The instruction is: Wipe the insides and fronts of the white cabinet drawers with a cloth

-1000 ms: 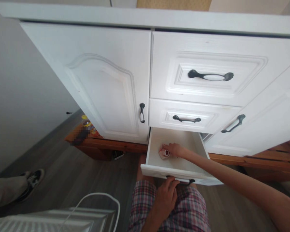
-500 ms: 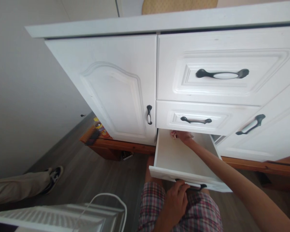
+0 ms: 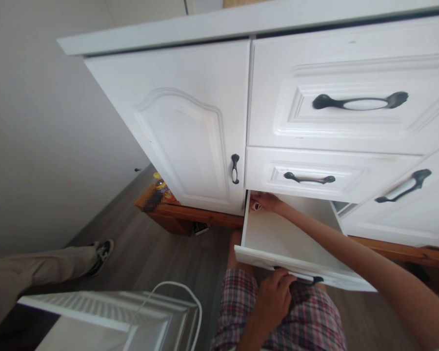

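The bottom white drawer (image 3: 278, 241) of a white cabinet stands pulled out over my lap. My left hand (image 3: 276, 297) is curled round the drawer's dark handle (image 3: 307, 280) at the front. My right hand (image 3: 265, 201) reaches to the back left corner of the drawer, closed on a small crumpled pink-and-white cloth (image 3: 255, 206) that is pressed against the drawer's floor. The closed middle drawer (image 3: 307, 175) above partly hides the fingers and cloth.
A closed white cabinet door (image 3: 190, 141) stands left of the drawers, a large closed top drawer (image 3: 351, 97) above. Another person's trouser leg and black shoe (image 3: 102, 251) lie on the grey floor at left. A white slatted object with a white cable (image 3: 131, 317) sits near my knees.
My right hand slid the cloth from the middle of the drawer to its back, then to the back left corner. My left hand stayed on the handle. The view shifted right.
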Available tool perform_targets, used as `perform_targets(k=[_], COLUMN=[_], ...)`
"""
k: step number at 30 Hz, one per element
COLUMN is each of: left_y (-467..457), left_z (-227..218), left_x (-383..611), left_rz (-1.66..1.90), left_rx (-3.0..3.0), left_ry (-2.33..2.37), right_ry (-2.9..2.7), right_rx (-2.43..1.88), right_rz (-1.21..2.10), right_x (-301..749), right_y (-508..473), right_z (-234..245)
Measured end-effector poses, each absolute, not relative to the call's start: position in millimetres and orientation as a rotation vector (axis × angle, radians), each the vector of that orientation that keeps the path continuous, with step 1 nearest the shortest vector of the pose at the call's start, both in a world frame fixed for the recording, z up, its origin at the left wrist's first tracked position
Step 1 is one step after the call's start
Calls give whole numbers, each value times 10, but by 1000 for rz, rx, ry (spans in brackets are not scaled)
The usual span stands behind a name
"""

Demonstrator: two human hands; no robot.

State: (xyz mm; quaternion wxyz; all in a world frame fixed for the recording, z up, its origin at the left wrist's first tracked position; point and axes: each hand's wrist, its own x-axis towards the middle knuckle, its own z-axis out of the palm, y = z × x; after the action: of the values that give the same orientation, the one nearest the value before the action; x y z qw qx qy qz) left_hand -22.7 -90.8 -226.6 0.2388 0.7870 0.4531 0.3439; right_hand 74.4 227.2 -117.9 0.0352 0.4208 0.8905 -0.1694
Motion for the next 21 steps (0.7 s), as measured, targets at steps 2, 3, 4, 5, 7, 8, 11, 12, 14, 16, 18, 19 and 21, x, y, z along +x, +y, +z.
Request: perform_targets(k=[2,3,4,5,7,8,11,12,14,16,18,19,21], left_y=[-889,-877,-866,-857,-848,-852,-890,-908,-939,-959,-966,-966,-961], left_z=[-2342,-2371,-2393,-2407,-2416,-2415,-2403,-2397,-2383,-2365,-2355,-2357,-2376], left_x=[-214,-209,-205,-203,-201,-199,-186,-178,-162,-149,-145,-146,-151], left_rz=[961,968,974,977,977,980,1018,1034,1046,1023,991,981,973], left_rx=[2189,2207,2225,2245,2288,2306,2313,2292,2243,2216,2214,2213,2210], left_ry=[1248,1252,1255,1258,1257,1251,1233,1244,1279,1306,1307,1307,1305], right_ry=[2704,2696,2696,2693,2661,2631,2520,2492,2467,2503,2524,2509,2467], right_rx=[1211,1150,1073,985,823,768,784,846,1048,1375,1761,1935,2175], right_rz=[-547,-561,-593,-672,-916,-1045,-1334,-1393,-1506,-1535,-1489,-1465,-1461], right_x=[862,906,937,959,984,995,1043,1067,1125,1179,1198,1184,1096], right_y=[2071,1943,1803,1658,1386,1276,1116,1129,1248,1463,1721,1844,2042], right_z=[-1238,-1275,-1317,-1362,-1456,-1499,-1580,-1584,-1557,-1492,-1412,-1373,-1312])
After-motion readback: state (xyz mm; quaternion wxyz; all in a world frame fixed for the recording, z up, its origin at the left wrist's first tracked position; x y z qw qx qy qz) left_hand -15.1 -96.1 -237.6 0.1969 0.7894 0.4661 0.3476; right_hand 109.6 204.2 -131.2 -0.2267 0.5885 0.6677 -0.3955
